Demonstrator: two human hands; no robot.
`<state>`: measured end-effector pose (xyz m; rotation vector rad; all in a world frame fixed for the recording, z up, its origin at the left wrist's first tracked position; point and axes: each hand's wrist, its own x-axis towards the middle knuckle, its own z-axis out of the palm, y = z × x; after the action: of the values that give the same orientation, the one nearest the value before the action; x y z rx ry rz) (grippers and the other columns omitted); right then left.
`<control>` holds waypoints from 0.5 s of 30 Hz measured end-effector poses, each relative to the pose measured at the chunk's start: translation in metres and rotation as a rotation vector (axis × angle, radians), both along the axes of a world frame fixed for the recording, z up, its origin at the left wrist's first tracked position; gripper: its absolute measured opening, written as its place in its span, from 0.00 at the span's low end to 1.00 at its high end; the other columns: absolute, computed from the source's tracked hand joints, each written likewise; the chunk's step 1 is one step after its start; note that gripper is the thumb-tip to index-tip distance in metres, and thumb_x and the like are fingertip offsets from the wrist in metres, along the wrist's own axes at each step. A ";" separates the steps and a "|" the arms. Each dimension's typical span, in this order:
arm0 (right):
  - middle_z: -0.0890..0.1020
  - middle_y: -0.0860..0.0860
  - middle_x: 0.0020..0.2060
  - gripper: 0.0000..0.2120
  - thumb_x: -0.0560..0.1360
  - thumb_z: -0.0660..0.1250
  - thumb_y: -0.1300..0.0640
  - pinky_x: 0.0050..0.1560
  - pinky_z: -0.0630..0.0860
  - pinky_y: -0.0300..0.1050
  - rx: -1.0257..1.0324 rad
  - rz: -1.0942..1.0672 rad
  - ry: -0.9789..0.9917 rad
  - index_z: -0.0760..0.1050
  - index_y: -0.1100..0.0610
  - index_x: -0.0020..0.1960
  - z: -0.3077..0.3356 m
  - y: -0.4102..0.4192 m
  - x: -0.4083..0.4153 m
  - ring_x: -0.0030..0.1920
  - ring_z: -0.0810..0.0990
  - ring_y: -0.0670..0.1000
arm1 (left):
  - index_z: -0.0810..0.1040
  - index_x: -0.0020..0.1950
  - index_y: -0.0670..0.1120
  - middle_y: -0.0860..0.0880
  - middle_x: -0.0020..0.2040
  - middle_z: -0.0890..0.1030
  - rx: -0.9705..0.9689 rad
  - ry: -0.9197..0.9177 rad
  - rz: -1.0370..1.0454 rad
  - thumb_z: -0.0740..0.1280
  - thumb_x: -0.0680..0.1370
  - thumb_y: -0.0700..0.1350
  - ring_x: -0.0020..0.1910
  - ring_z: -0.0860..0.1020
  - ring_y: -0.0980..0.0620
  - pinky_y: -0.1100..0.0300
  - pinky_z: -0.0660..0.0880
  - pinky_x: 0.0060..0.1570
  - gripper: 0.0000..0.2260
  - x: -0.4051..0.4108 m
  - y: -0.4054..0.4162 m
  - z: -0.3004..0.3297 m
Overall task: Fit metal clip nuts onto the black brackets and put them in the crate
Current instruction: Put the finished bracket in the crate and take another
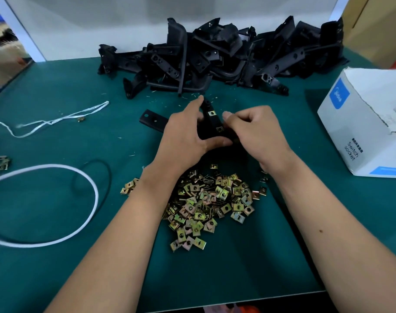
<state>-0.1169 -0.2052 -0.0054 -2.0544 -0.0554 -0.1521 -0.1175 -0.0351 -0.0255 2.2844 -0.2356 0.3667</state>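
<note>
Black plastic fills the space between both hands above the green table [57, 91]: the left hand [183, 134] curls round a black bracket [211, 123], index finger stretched up along its far edge and thumb tucked under its near end. The right hand [258, 132] has its fingers bent, pinching the bracket's right side beside two clip nuts [212, 113] already seated on it. Both forearms reach in from the near edge, wrists level. A loose heap of clip nuts [210, 199] lies just under the wrists. More brackets [215, 59] are piled at the far side, well apart. A white box [362, 123] stands to the right.
</note>
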 end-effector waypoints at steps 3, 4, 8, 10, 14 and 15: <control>0.83 0.61 0.35 0.22 0.79 0.68 0.46 0.41 0.77 0.57 -0.037 0.023 -0.035 0.82 0.64 0.40 0.005 0.003 -0.002 0.34 0.78 0.58 | 0.64 0.80 0.45 0.50 0.58 0.84 0.005 0.005 0.018 0.80 0.61 0.66 0.60 0.80 0.51 0.57 0.74 0.63 0.53 -0.002 -0.002 0.002; 0.81 0.58 0.30 0.23 0.80 0.67 0.46 0.39 0.76 0.55 -0.027 0.027 -0.033 0.81 0.65 0.38 0.005 0.004 -0.003 0.31 0.75 0.54 | 0.65 0.79 0.45 0.50 0.57 0.84 0.001 0.007 0.028 0.80 0.61 0.65 0.59 0.81 0.50 0.56 0.75 0.62 0.53 -0.003 -0.003 0.003; 0.70 0.45 0.20 0.27 0.80 0.67 0.46 0.31 0.68 0.45 0.061 -0.003 0.021 0.71 0.62 0.30 0.000 0.008 -0.002 0.23 0.68 0.45 | 0.67 0.76 0.45 0.53 0.51 0.82 0.002 -0.005 0.104 0.83 0.62 0.62 0.54 0.82 0.50 0.51 0.78 0.58 0.49 -0.005 -0.007 0.003; 0.71 0.48 0.23 0.27 0.80 0.67 0.44 0.32 0.69 0.46 0.070 0.002 0.030 0.73 0.66 0.33 -0.001 0.011 -0.001 0.26 0.69 0.48 | 0.67 0.77 0.45 0.53 0.51 0.81 0.027 0.007 0.125 0.82 0.62 0.62 0.53 0.82 0.49 0.52 0.79 0.56 0.50 -0.005 -0.008 0.005; 0.84 0.47 0.32 0.15 0.76 0.73 0.45 0.35 0.76 0.42 -0.011 0.006 0.038 0.84 0.56 0.40 -0.001 0.011 -0.005 0.33 0.82 0.46 | 0.63 0.80 0.44 0.50 0.56 0.81 0.144 0.046 0.110 0.82 0.67 0.58 0.59 0.80 0.45 0.48 0.76 0.62 0.48 -0.005 -0.006 0.014; 0.85 0.46 0.35 0.12 0.75 0.74 0.45 0.37 0.75 0.40 -0.044 -0.008 0.026 0.85 0.54 0.42 -0.001 0.007 -0.009 0.36 0.83 0.45 | 0.62 0.81 0.44 0.47 0.59 0.82 0.190 0.046 0.094 0.82 0.68 0.56 0.61 0.79 0.44 0.46 0.75 0.64 0.48 -0.007 -0.009 0.018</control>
<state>-0.1256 -0.1978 -0.0061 -2.1006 -0.0348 -0.1305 -0.1245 -0.0439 -0.0080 2.4945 -0.1456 0.3520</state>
